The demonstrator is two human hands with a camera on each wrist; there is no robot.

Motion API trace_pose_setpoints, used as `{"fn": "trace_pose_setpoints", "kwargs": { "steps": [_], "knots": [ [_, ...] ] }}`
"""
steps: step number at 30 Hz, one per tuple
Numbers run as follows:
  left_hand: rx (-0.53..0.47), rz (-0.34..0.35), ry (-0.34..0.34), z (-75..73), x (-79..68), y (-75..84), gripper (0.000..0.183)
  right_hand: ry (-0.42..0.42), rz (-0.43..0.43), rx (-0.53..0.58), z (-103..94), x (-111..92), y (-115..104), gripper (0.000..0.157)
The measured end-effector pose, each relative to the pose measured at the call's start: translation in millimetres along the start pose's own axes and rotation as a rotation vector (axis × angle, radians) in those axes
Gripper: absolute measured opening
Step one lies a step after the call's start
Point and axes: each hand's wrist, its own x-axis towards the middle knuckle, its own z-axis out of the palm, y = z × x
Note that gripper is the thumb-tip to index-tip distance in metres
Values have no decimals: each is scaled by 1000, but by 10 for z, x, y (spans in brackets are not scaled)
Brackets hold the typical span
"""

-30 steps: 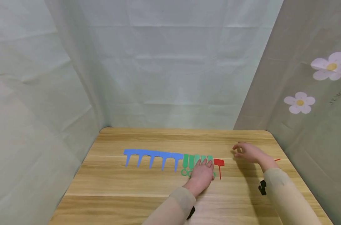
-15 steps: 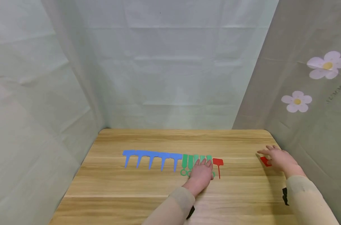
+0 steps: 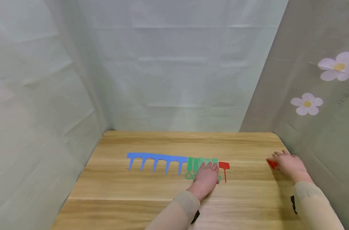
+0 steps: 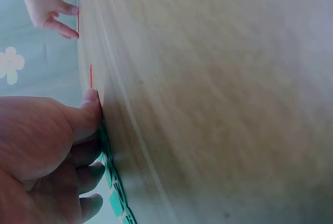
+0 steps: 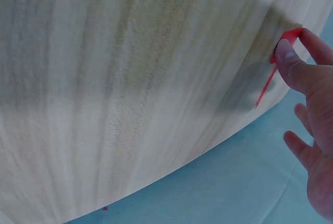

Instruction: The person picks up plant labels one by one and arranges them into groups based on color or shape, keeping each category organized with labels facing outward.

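My right hand (image 3: 290,164) is at the table's right side, pinching a red T-shaped plant label (image 5: 287,37) between thumb and forefinger. In the right wrist view the label's thin stem points down and left, while its head is partly hidden by the thumb. My left hand (image 3: 206,177) lies with extended fingers over a row of green ring-ended tags (image 3: 190,164), covering parts of several. Just right of that hand lies another red T-shaped plant label (image 3: 224,165), stem toward me. A row of blue T-shaped plant labels (image 3: 168,158) adjoins the green tags on the left.
The wooden table (image 3: 119,191) has rounded far corners. Pale cloth (image 3: 174,80) hangs behind it and along both sides, with printed white flowers (image 3: 306,104) on the right. The table's right edge runs close to my right hand.
My right hand has moved right to the red label near the table's edge and now pinches it; the label's head is tilted up. My left hand has stayed on the green tags.
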Motion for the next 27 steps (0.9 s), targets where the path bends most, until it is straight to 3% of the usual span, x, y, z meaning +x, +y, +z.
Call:
{"fn": "trace_pose_setpoints", "kwargs": {
  "steps": [5,18,27],
  "knots": [
    [32,20,-1,-30,16,45,60,15,42,-18,0,-46,40,41],
    [23,1,15,-18,36,20,59,29,-19,-101,-24,115,-15,34],
    [34,-6,14,29,39,13,59,8,45,-83,-57,187,-77,33]
  ]
}}
